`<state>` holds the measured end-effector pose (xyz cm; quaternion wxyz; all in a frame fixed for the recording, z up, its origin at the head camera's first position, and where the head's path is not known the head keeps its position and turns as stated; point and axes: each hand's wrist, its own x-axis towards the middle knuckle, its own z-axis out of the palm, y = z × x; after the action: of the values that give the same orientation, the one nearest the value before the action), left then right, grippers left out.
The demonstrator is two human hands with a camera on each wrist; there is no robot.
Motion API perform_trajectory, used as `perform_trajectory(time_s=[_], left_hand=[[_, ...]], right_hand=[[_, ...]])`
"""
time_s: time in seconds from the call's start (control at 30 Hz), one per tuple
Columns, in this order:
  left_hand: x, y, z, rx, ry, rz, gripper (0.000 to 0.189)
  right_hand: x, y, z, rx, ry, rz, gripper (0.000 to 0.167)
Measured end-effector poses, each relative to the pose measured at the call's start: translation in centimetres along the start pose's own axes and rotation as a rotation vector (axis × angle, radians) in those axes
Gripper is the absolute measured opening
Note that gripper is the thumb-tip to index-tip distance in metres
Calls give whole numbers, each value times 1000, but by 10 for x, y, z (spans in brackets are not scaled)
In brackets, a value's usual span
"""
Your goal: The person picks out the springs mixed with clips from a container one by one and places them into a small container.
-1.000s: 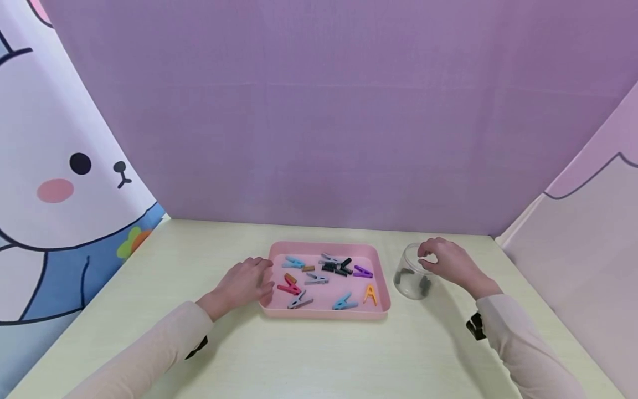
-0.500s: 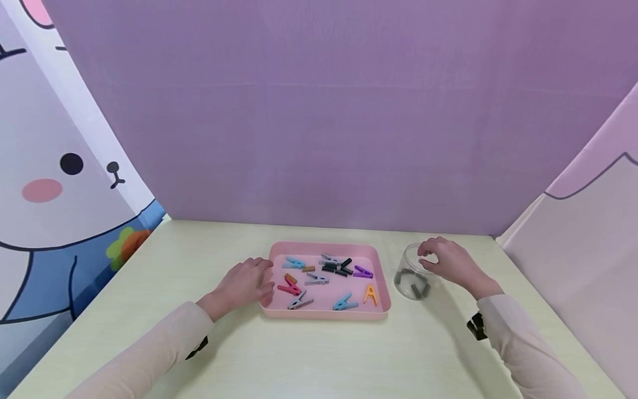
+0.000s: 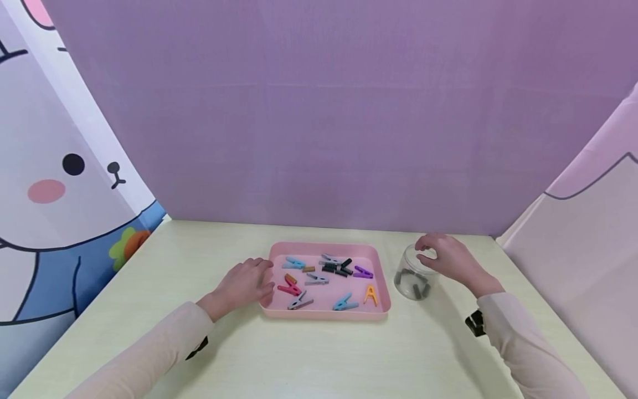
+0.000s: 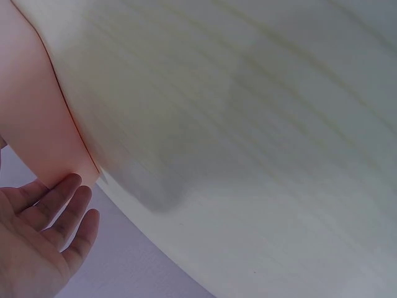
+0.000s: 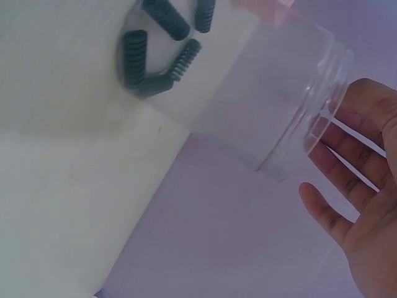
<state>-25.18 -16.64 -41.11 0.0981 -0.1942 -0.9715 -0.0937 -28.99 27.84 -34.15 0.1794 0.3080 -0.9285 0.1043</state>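
My left hand (image 3: pixel 244 284) rests its relaxed fingers against the left side of a pink tray (image 3: pixel 326 314); the left wrist view shows the fingertips (image 4: pixel 73 180) at the tray's wall. Inside lie clothespins: a red clothespin (image 3: pixel 291 287), a purple clothespin (image 3: pixel 364 272), a yellow clothespin (image 3: pixel 370 295), and blue and grey ones. Black coil springs (image 3: pixel 341 272) and brownish springs (image 3: pixel 308 269) lie among them. My right hand (image 3: pixel 451 259) is over the mouth of a clear jar (image 3: pixel 406 263), thumb and fingers apart, nothing visible between them. Several dark springs (image 5: pixel 135 59) lie at the jar's bottom.
The jar stands on a pale wooden table (image 3: pixel 319 354), a short way right of the tray. A purple cloth backdrop (image 3: pixel 319 122) rises behind the table, and printed cartoon cloths (image 3: pixel 60 221) flank both sides.
The springs inside the jar have shifted and now lie settled at its bottom. My right hand has moved slightly left above the mouth. The left hand and tray have stayed put.
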Motion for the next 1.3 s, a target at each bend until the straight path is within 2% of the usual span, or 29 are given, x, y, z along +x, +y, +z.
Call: perform_trajectory(time_s=[0.3,0.73,1.13,1.3], left_hand=[[0,0,1,-5,1,-3,49],[-4,4,-2,-2,8,-7,49],[-8,6,0,15,27,-13,49],[-8,7,-1,8,26,-13,49]], right_hand=[[11,-18,-2,-18,28,-56,13],[26,-59,8,-56,-47,-140,17],[34,-84,42,21,-135,-171,21],[39,-88,59,73,-191,-177,16]])
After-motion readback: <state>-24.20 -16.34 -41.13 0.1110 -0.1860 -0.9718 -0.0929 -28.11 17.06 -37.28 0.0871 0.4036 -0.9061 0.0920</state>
